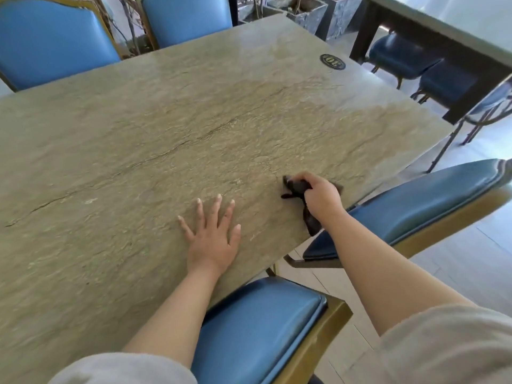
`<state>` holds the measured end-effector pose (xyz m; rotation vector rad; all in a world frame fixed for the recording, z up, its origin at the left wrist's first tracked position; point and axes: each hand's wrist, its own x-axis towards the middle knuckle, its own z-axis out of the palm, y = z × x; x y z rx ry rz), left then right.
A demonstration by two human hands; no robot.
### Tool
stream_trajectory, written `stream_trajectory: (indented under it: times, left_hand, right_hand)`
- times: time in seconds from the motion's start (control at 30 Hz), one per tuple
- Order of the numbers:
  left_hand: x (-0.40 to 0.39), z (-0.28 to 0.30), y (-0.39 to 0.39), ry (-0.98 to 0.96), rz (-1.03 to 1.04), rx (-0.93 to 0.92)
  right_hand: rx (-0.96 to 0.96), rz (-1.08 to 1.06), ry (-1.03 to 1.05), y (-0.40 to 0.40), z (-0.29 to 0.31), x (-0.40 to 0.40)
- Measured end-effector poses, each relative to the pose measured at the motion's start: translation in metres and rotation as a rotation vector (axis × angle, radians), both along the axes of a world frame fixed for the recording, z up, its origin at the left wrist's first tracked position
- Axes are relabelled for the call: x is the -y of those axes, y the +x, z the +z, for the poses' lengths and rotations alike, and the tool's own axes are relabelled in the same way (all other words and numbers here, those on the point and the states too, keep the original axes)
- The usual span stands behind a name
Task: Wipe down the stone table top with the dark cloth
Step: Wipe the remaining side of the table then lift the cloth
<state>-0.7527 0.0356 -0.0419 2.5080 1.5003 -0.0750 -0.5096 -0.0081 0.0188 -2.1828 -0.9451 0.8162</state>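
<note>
The stone table top (155,139) is rough, tan-green and fills most of the head view. My right hand (321,196) is closed around the dark cloth (297,188), bunched up and pressed on the table near its near right edge; one tail of the cloth trails back under my wrist to the edge. My left hand (212,236) lies flat on the stone with fingers spread, a little left of the cloth and holding nothing. A lighter, damp-looking patch covers the far right part of the top.
A round black number badge (332,61) sits near the table's far right corner. Blue padded chairs stand around: two at the far side (50,37), one below me (257,325), one at the right (415,206). Another dark table (443,26) stands at the upper right.
</note>
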Motion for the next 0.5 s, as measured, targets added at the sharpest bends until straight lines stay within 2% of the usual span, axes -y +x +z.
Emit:
stream_trajectory:
  times: [0.1,0.17,0.23,0.3,0.37,0.5]
  left_hand:
    - [-0.002,0.000,0.003,0.020,-0.004,-0.010]
    - [-0.003,-0.001,0.003,0.028,-0.003,-0.013]
    - [-0.003,-0.001,0.003,0.025,0.001,-0.009]
    - [-0.003,-0.002,0.003,0.026,0.005,0.003]
    - [-0.003,-0.003,0.003,0.029,0.003,0.005]
    - [-0.003,-0.002,0.002,0.052,-0.013,-0.049]
  right_hand:
    - [0.121,0.150,-0.121,-0.009,-0.025,-0.008]
    - [0.153,0.348,-0.066,-0.022,-0.032,-0.011]
    - [0.055,0.538,-0.016,-0.035,-0.030,-0.001]
    - [-0.062,0.622,0.006,-0.040,-0.027,0.020]
    - [-0.128,0.540,0.008,-0.037,-0.025,0.044]
    - [-0.179,0.144,0.075,-0.027,-0.022,0.056]
